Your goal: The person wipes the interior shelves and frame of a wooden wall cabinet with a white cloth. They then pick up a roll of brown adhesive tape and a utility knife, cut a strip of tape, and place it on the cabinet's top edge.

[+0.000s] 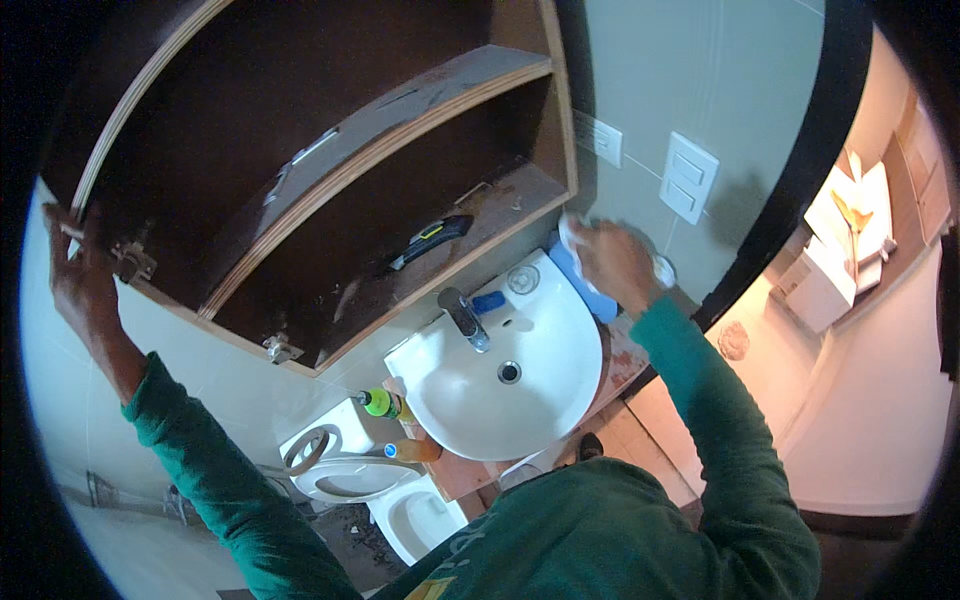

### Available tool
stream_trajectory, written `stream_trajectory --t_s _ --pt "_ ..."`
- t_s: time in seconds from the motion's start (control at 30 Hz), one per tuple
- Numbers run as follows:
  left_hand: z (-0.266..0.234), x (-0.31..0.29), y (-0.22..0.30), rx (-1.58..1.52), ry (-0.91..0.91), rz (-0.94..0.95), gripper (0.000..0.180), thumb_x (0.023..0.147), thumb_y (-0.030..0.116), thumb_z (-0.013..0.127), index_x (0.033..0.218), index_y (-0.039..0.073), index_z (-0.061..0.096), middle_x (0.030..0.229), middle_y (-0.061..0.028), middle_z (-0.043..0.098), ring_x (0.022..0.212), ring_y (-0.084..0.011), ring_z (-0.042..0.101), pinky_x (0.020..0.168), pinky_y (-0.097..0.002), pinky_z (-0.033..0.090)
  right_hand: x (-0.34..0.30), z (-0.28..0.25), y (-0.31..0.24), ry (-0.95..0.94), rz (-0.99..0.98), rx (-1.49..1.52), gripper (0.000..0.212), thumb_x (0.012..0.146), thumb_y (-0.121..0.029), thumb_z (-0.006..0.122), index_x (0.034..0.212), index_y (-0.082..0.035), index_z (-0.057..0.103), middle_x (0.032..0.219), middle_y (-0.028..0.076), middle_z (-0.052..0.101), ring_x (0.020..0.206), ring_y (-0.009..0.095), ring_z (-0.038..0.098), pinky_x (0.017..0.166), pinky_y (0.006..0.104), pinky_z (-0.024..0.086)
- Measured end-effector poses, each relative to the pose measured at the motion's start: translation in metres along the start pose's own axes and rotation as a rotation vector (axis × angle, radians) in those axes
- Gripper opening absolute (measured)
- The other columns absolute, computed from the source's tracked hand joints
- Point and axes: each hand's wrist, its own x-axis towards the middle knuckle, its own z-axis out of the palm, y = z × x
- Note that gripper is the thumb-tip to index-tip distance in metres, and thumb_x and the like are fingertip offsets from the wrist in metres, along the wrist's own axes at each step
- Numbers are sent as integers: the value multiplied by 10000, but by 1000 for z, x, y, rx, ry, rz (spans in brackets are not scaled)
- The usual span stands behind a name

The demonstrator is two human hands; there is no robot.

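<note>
An open, dark brown cabinet [400,125] with pale edges fills the upper left. My left hand [85,280] is at its left edge, fingers around the pale rim near a metal hinge [132,260]. To the right of the cabinet, my right hand [617,262] is closed on a white cloth [567,236], slightly blurred; its fingers are partly hidden. Just below that hand lies a blue item [592,292] at the back of the white washbasin [545,405]. A black utility knife [432,240] with a yellow mark rests on the cabinet's lower shelf.
Beside the metal faucet [464,320] sits a small blue piece [489,301]. A green-capped bottle [385,403] and an orange bottle [412,451] stand left of the basin, near a white toilet [360,478]. White switches [689,177] are on the wall. A dark door frame [790,180] stands right.
</note>
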Motion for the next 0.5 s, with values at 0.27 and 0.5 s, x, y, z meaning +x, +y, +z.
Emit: stream_trajectory --t_s 0.27,0.5 --pt "-7 -1 -10 -110 -5 203 652 985 408 709 1551 172 487 1419 -143 640 1194 -266 693 909 -413 622 35 1 -33 474 7 184 417 1025 -341 605 1378 -125 650 1027 279 683 971 473 670 839 506 551" --pt "-141 -80 -9 -307 142 104 350 1087 310 573 1254 45 728 954 -135 766 829 -150 714 711 -274 560 -26 -28 18 -217 162 420 553 995 -354 658 1398 22 611 1371 242 642 1204 331 651 1065 417 479"
